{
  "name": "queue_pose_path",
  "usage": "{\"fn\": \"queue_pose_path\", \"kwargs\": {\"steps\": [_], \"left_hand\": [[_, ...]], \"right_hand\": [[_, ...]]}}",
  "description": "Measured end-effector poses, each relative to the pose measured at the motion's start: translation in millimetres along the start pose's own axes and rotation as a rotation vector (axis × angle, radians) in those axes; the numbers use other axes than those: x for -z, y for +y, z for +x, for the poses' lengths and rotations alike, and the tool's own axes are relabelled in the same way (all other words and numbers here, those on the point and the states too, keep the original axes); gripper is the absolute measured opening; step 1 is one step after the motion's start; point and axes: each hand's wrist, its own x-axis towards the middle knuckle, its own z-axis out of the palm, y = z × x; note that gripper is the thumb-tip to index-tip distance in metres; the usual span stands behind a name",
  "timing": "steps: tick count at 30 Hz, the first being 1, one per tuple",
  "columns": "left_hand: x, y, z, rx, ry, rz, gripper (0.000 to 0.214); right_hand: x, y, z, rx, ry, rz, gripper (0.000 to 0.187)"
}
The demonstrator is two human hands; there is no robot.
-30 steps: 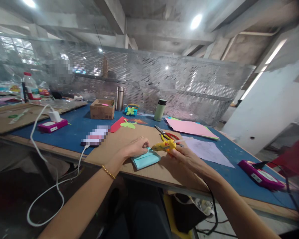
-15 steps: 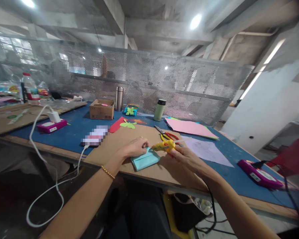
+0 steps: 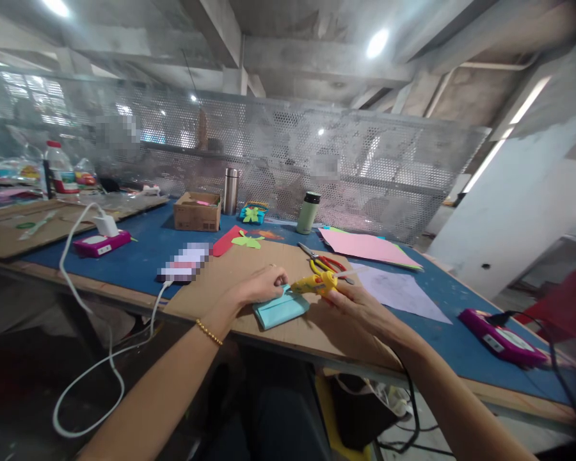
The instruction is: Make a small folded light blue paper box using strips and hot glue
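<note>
My right hand is wrapped round a yellow hot glue gun with a clear glue stick poking out of its back. The gun's nozzle points left, right at the top edge of a folded light-blue paper piece. My left hand pinches that edge, fingers curled, close to the nozzle; its fingertips partly hide the paper there. Under the folded paper lies a brown cardboard sheet near the table's front edge. Whether glue is on the paper is too small to tell.
Red-and-yellow-handled pliers lie just behind the glue gun. Purple paper and pink sheets are to the right. A phone with a white cable sits left. A cardboard box, steel flask and green bottle stand behind.
Almost nothing differs. Both hands, the glue gun and the folded paper hold nearly the same positions; the whole view has shifted very slightly.
</note>
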Motion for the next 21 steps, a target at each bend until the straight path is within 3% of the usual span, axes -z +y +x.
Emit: {"fn": "queue_pose_path", "kwargs": {"steps": [15, 21], "left_hand": [[3.1, 4.4, -1.9, 0.011, -0.017, -0.005, 0.025], [2.0, 2.7, -1.5, 0.022, -0.02, -0.02, 0.028]], "right_hand": [[2.9, 0.1, -3.3, -0.039, 0.001, 0.005, 0.056], [6.7, 1.7, -11.6, -0.113, 0.204, 0.09, 0.06]]}}
